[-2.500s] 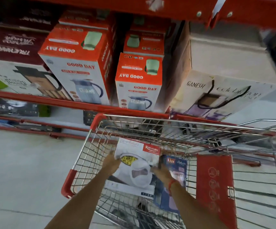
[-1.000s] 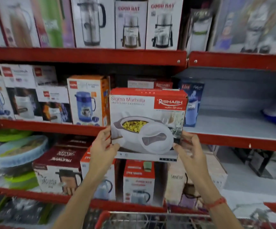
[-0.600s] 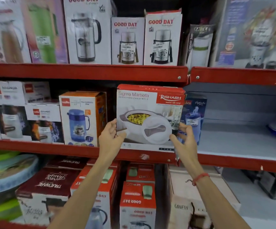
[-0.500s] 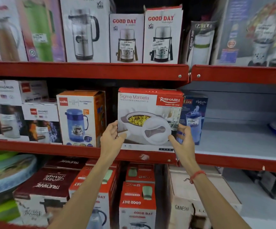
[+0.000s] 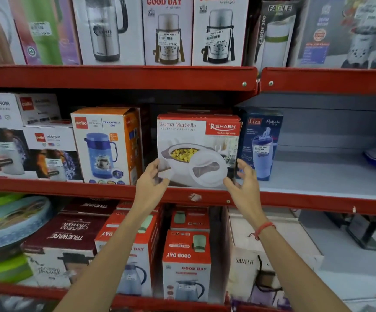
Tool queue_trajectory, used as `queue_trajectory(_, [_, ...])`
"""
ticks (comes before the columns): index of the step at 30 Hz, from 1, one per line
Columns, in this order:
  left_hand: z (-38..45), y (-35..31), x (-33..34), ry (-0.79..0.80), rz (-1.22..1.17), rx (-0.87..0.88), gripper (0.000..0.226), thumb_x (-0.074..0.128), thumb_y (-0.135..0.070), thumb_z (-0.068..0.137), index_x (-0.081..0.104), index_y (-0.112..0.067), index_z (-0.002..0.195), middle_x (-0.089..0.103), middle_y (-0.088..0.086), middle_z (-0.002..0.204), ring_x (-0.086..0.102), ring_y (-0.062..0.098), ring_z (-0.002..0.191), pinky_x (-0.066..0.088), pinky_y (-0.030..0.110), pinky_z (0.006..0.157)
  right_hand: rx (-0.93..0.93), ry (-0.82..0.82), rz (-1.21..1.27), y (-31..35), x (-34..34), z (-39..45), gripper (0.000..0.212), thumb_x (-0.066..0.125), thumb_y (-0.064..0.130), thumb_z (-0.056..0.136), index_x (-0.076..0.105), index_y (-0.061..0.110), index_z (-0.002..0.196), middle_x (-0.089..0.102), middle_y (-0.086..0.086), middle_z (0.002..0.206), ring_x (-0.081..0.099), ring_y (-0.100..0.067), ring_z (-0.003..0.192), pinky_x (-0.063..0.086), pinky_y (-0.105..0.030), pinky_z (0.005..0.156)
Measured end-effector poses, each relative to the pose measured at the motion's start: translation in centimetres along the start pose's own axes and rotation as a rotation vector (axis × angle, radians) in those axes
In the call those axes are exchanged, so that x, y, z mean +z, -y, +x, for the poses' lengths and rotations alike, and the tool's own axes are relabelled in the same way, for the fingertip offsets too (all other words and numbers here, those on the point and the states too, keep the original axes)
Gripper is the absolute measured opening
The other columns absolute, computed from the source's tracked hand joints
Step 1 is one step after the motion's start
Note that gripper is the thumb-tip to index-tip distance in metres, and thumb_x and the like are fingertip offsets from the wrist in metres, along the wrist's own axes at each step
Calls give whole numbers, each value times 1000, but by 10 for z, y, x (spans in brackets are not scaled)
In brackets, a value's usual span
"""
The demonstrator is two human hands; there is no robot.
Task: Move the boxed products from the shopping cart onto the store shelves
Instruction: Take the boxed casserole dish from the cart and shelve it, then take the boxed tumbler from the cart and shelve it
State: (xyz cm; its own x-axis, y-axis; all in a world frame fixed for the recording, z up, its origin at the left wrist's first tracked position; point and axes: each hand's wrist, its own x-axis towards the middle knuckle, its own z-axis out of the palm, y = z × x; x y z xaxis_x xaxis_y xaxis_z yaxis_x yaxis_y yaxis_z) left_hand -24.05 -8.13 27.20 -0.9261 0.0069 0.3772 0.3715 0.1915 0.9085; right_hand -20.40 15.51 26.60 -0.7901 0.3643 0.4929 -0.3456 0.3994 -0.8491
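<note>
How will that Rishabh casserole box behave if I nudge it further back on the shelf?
The casserole box looks like stiff, glossy cardboard standing flat on the middle shelf, so it should probably slide rather than tip. It is wide and low, and likely fairly light.

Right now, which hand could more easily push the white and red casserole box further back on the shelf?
Probably the left hand: its fingers overlap the lower left corner of the white and red casserole box on the red metal shelf. The right hand is spread open beside the box's right edge, apparently clear.
</note>
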Motion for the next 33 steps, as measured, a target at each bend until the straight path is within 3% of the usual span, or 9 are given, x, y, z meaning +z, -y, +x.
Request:
queue_trajectory(6, [-65,2,13,90,48,98,43,55,0,85,58,-22,122,63,-5,125,56,7,119,45,32,102,-48,-7,109,6,-25,-76,39,64,12,85,56,32,118,51,5,123,52,16,106,46,-3,89])
queue_trajectory(12, [-142,43,52,285,40,-2,39,51,8,85,66,-19,108,69,-2,111,64,7,107,52,9,81,162,42,81,-48,-55,-168,26,60,6,89,62,14,113,62,-5,117,62,-10,103,51,-8,75])
queue_trajectory(16, [-201,99,88,441,96,-199,35,50,8,87,66,-14,108,67,-3,107,62,8,100,47,-1,77,409,112,-60,-107,-75,-241,24,59,10,92,62,7,115,67,-6,106,63,-16,96,51,-11,81])
queue_trajectory(19, [-252,143,112,577,151,-385,32,53,6,87,65,-9,113,69,4,111,65,13,100,50,9,80,613,207,-178,-148,-90,-295,19,59,9,92,64,9,110,70,-8,101,66,-21,92,55,-29,86])
queue_trajectory(23, [-317,197,143,689,191,-666,28,59,-3,87,65,-13,112,66,-7,101,64,10,93,49,10,68,872,295,-305,-202,-113,-348,16,58,13,93,66,2,103,71,-27,93,65,-26,66,50,-22,49])
queue_trajectory(24, [-332,208,151,691,183,-748,26,60,-5,87,65,-12,112,65,-6,99,64,14,92,50,11,67,946,328,-323,-214,-118,-359,15,58,12,93,66,3,101,71,-29,92,61,-26,62,45,-25,48])
queue_trajectory(27, [-372,233,175,672,159,-998,14,55,-8,90,66,-15,94,62,1,96,58,21,92,49,33,82,1174,349,-333,-245,-128,-385,7,64,17,89,64,11,87,67,-14,81,55,-28,68,37,-23,50])
queue_trajectory(29, [-390,244,189,612,145,-1162,23,51,-11,90,60,-23,73,59,2,84,56,24,83,44,33,78,1286,373,-381,-264,-131,-396,13,59,23,91,57,16,81,57,-3,77,50,-21,75,35,-24,53])
queue_trajectory(33, [-413,264,211,597,138,-1330,29,38,-24,96,61,-13,83,61,16,100,61,27,83,46,37,81,1501,378,-332,-295,-133,-414,19,50,25,96,59,9,96,55,-6,90,51,-22,82,42,-30,74])
